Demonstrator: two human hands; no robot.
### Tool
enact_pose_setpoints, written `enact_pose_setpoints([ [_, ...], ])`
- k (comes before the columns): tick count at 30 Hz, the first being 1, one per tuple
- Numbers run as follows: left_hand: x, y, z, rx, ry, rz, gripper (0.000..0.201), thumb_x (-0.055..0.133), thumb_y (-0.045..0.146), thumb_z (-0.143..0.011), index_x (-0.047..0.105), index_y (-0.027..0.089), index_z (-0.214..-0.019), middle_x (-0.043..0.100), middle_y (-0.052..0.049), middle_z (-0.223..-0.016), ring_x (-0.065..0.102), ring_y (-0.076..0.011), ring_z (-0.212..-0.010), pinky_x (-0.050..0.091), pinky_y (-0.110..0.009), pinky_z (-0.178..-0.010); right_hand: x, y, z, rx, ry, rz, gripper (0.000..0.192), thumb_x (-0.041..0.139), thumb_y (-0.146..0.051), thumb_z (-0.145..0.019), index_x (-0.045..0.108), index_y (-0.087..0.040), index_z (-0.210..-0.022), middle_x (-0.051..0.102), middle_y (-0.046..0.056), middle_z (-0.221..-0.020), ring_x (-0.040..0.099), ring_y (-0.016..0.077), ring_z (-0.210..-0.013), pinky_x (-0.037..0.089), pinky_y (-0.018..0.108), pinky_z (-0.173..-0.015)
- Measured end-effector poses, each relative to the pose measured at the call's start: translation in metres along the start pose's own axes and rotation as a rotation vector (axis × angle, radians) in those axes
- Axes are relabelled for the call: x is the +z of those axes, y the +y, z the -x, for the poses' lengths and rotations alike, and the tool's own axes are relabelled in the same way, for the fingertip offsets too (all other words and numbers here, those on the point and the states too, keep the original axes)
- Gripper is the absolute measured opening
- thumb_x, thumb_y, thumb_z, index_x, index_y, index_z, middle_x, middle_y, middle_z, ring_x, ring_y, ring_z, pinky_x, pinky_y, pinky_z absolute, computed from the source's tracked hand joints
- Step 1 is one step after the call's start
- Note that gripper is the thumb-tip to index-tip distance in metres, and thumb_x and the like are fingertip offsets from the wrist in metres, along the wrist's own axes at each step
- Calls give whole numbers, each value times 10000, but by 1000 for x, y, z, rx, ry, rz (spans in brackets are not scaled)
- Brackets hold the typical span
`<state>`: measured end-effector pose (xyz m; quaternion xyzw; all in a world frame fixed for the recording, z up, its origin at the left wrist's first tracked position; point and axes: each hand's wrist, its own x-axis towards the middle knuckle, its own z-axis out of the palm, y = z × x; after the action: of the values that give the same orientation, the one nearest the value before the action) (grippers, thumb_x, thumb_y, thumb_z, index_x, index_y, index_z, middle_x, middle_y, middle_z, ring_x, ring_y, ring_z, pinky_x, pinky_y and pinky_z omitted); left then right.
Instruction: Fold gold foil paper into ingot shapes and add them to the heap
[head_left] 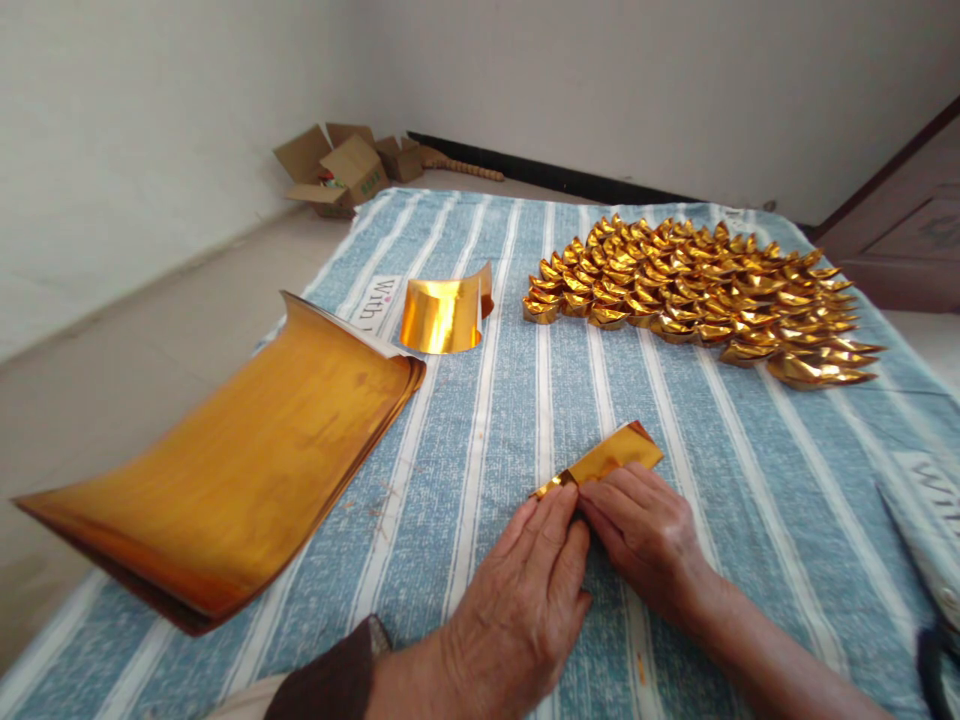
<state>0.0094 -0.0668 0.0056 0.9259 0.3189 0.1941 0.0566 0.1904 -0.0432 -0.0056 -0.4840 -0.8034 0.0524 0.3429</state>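
A narrow folded strip of gold foil paper (616, 455) lies slantwise on the striped cloth in front of me. My left hand (529, 590) presses the strip's left end against the cloth, fingers held close together. My right hand (645, 525) is closed on the near edge of the same strip, its fingertips meeting those of my left hand near the strip's middle. Part of the strip is hidden beneath the fingers. Beyond the hands stand many folded gold foil ingots (675, 280), set in tight rows.
A stack of large gold foil sheets (247, 460) lies at the left. A curved piece of gold foil (442, 315) stands behind it. Scissors (930, 590) lie at the right edge of the blue striped cloth (510, 400). Open cardboard boxes (337, 170) sit on the floor beyond.
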Motion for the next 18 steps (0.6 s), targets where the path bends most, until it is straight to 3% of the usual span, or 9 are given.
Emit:
enact_pose_setpoints([
  [18,-1,2,-1,-1,-23,-27,401,428,166,-951,504,-21,-1298,527,-269,-1370,418,-348,-1361,473,-498,-1052,2,0,-1,-10,18,25,268,513,-134,-953,661,-159,-731,538,24,-623,438,163,-622,361,310,-623],
])
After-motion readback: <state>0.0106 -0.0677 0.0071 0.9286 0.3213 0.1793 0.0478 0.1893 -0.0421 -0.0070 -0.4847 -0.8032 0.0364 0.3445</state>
